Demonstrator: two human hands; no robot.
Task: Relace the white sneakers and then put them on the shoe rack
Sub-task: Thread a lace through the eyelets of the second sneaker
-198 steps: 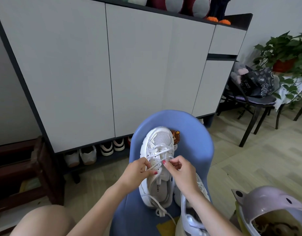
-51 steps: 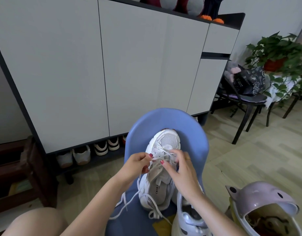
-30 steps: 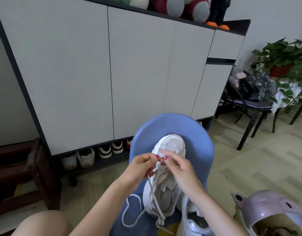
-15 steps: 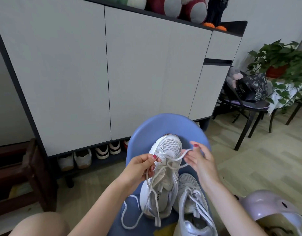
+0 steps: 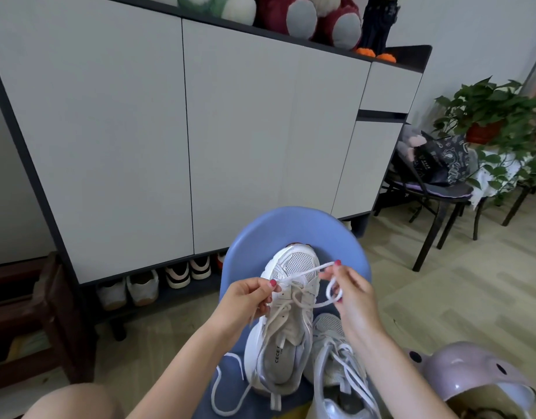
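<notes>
Head view, near to far: a bare knee [image 5: 70, 402] sits bottom left, a lilac helmet [image 5: 472, 379] bottom right. On the blue chair [image 5: 294, 228] lie two white sneakers: the laced sneaker [image 5: 339, 367] on the right w/ heel toward the camera, and just left of it, touching, the sneaker being laced [image 5: 286, 322], toe pointing away toward the chair back. Its white shoelace [image 5: 303, 275] runs taut across the toe end btw both hands (one loose end trails down over the seat). Left hand [image 5: 245, 300] pinches the lace at the shoe's left edge, thumb and forefinger together. Right hand [image 5: 350, 293] pinches the other end, fingers curled, a small loop hanging by its fingertips. Beyond: the shoe cabinet [image 5: 182, 131] w/ pairs on its open bottom shelf [image 5: 158, 297], plush toys [image 5: 291, 16] on top, a black chair [image 5: 436, 195] and potted plant [image 5: 496, 116] far right.
</notes>
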